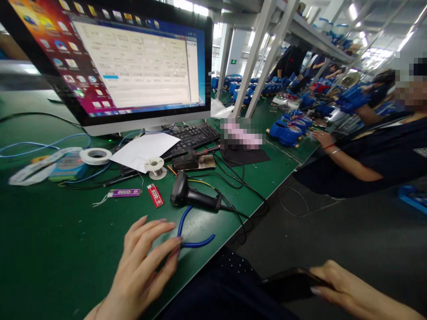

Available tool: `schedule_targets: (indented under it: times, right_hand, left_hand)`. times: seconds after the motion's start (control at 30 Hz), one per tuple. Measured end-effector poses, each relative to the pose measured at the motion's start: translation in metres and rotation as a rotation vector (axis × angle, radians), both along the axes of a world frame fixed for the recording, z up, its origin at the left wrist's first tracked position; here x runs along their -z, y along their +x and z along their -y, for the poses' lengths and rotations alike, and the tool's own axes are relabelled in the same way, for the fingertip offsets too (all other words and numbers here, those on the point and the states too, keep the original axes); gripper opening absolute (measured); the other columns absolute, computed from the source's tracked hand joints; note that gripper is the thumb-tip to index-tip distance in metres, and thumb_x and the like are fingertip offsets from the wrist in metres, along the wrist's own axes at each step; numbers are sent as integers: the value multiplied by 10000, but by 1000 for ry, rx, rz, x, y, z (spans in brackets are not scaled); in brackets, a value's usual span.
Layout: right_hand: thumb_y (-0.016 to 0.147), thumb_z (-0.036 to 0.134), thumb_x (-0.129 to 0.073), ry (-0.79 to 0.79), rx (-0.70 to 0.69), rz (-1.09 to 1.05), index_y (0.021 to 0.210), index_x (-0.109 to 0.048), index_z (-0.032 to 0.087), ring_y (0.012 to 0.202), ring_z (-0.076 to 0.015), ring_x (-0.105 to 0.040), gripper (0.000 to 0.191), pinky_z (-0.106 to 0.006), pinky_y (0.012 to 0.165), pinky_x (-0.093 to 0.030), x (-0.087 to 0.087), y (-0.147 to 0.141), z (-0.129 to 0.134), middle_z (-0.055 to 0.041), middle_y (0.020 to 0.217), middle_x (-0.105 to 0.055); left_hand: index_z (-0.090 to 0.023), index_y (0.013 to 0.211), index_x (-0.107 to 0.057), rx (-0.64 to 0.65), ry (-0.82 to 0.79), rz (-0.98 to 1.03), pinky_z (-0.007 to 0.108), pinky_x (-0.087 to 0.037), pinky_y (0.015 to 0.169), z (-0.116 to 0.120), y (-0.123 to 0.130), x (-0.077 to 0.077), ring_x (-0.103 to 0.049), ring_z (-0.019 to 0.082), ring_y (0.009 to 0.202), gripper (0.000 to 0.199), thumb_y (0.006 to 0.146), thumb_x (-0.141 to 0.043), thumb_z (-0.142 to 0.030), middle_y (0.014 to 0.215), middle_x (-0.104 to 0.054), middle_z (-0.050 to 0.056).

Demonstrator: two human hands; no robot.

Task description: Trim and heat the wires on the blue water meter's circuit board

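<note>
My left hand (145,262) is over the green bench, fingers spread, its fingertips at the joint end of a pair of blue-handled pliers (197,243). The pliers lie with their handles apart near the bench edge; their jaws are hidden by the fingers. Low at the right, my right hand (333,282) is closed around a dark flat object (293,282) beyond the bench edge, over my lap. Behind the pliers lies a black handheld scanner (196,198). A red packet (155,195) and a purple packet (125,193) lie left of it.
A monitor (140,66) stands at the back left, with a keyboard (195,135), white paper (147,149), a wire spool (155,168) and a tape roll (95,155) before it. Cables cross the bench. At the right sits another person (373,146) beside blue parts (288,129).
</note>
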State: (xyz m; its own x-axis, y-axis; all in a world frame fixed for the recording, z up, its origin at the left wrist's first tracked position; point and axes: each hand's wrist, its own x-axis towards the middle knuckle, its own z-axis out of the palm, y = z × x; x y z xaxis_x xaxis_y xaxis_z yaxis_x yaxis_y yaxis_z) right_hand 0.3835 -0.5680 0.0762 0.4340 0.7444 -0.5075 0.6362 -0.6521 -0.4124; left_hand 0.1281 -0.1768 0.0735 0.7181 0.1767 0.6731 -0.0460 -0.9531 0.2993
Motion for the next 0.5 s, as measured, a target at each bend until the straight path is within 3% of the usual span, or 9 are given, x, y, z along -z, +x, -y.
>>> schedule_targets:
  times: [0.1, 0.23, 0.37, 0.5]
  right_hand:
    - [897, 473, -461, 70, 148, -208, 758, -619, 182, 670, -187, -589, 360, -259, 629, -477, 19, 26, -3, -37, 663, -590]
    - [843, 559, -559, 200, 588, -579, 760, -573, 142, 499, -143, -558, 426, -219, 465, -412, 33, 39, 10, -68, 661, -613]
    - [730, 479, -745, 351, 860, -772, 741, -591, 91, 487, -139, -579, 417, -174, 413, -404, 31, 23, -3, -112, 704, -638]
    - [671, 419, -813, 525, 1136, -839, 778, -619, 71, 547, -152, -608, 412, -188, 472, -484, 60, -4, -12, -139, 746, -654]
  left_hand:
    - [-190, 1040, -580, 7, -30, -15, 469, -349, 1036, 6, 0, 2, -517, 215, 1095, 268, 807, -574, -57, 1115, -575, 83]
    - [-165, 1039, -575, 45, -26, -72, 420, -330, 1058, 8, 0, 8, -503, 201, 1101, 252, 805, -576, -69, 1105, -559, 91]
    - [-166, 1040, -564, 80, -93, -107, 392, -330, 1060, 17, 17, 12, -498, 190, 1098, 235, 818, -564, -88, 1103, -549, 88]
    - [-177, 1027, -559, 132, -161, -123, 385, -340, 1053, 39, 38, 7, -493, 181, 1099, 222, 824, -564, -88, 1095, -549, 76]
